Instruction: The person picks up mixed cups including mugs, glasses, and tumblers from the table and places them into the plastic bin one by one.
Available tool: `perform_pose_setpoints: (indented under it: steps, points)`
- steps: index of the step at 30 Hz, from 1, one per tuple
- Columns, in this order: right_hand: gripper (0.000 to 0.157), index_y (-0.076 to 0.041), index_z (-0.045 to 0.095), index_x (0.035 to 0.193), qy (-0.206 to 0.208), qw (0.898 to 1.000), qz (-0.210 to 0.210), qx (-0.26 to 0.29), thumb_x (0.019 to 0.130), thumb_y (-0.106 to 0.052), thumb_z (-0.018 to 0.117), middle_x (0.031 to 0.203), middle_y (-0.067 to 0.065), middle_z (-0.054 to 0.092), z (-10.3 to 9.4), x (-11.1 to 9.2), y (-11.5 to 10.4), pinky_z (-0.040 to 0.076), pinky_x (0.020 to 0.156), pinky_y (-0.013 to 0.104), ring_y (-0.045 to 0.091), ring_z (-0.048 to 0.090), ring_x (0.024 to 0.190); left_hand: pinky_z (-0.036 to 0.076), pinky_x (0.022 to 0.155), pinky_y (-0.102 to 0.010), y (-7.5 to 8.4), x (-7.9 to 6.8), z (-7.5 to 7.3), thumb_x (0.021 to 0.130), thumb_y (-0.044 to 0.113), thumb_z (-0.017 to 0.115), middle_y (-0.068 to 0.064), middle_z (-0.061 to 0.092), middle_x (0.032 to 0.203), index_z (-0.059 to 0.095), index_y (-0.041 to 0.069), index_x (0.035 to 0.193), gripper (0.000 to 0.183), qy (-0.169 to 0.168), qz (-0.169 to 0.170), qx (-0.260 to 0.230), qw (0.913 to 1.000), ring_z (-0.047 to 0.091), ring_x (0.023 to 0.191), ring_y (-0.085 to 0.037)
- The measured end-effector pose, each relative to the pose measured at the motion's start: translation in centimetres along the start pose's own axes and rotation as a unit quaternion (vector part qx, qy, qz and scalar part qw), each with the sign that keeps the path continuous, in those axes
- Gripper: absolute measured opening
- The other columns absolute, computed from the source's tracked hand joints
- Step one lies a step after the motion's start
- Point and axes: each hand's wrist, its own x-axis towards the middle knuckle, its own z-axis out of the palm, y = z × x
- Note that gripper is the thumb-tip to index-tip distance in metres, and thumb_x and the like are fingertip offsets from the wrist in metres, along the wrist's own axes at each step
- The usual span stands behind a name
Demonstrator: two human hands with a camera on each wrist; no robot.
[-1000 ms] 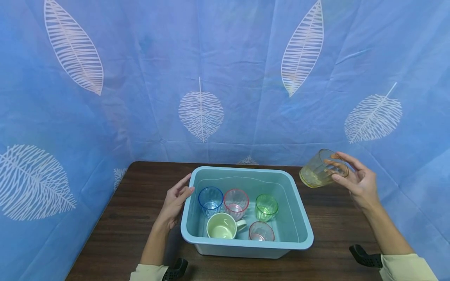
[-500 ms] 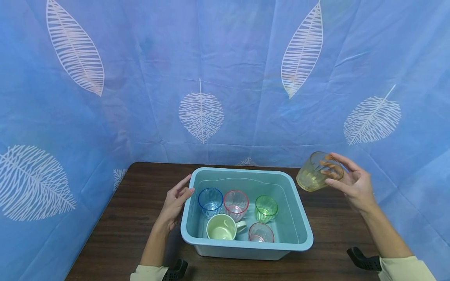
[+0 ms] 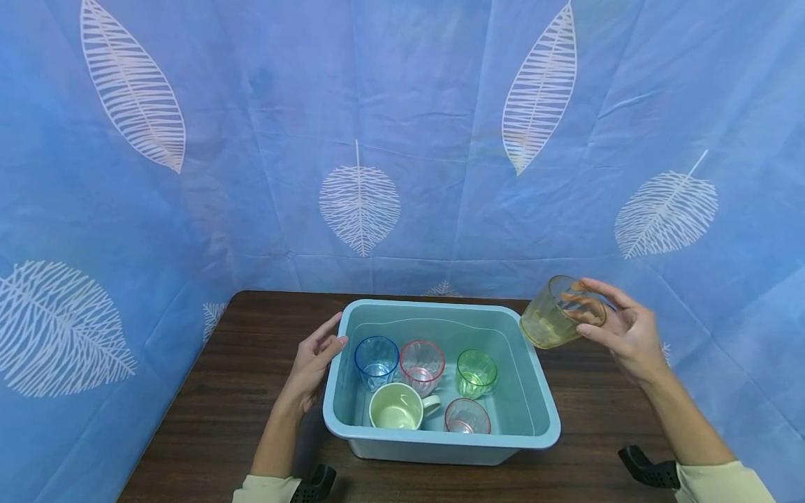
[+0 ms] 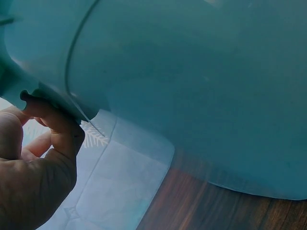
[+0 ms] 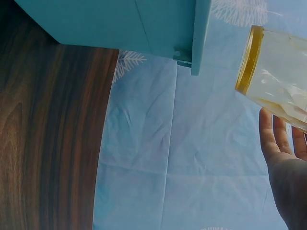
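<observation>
My right hand (image 3: 625, 332) holds a clear yellow-tinted glass (image 3: 550, 318) near its rim, thumb on one side and fingers on the other. The glass tilts, its base toward the right rim of a light-blue plastic tub (image 3: 534, 398). Its thick amber base (image 5: 249, 60) shows in the right wrist view. At the tub's left rim, my left hand (image 3: 317, 356) grips the edge with thumb and curled fingers. Inside the tub stand a blue glass (image 3: 376, 363), a red-rimmed glass (image 3: 423, 367), a green glass (image 3: 476, 374), a pale green mug (image 3: 396, 409) and a pink-rimmed glass (image 3: 467, 417).
The tub rests on a dark wooden table (image 3: 220, 391). Behind the table hangs a blue cloth (image 3: 434, 209) printed with white leaves. A black strap device (image 3: 650, 468) sits at the right wrist, and another (image 3: 314, 483) at the left.
My right hand has carried the yellow-tinted glass leftward and slightly down, up to the tub's right rim. My left hand stays at the left rim.
</observation>
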Motion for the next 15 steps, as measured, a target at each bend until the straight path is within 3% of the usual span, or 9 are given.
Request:
perform_pose_setpoints:
  steps: [7,15]
  points:
    - [0.067,0.034,0.027,0.140,-0.039,0.999,-0.019,0.030,0.077,0.041,0.049,0.137,0.034,0.056,0.16,0.27,0.32,0.057,0.095,0.042,0.038,0.064,0.120,0.057,0.066,-0.024,0.00,0.05,0.06,0.104,0.011,0.063,-0.003,0.059,0.083,0.042,0.009,0.158,0.058,0.001,-0.003,-0.001,1.0000,0.059,0.075,-0.012]
    - [0.068,0.035,0.025,0.139,-0.057,0.997,-0.023,0.034,0.077,0.041,0.051,0.139,0.033,0.055,0.77,0.43,0.30,0.056,0.097,0.044,0.040,0.062,0.123,0.056,0.066,-0.025,0.05,0.06,0.08,0.105,0.011,0.062,-0.005,0.061,0.085,0.042,0.009,0.158,0.058,0.001,0.001,0.000,1.0000,0.059,0.075,-0.013]
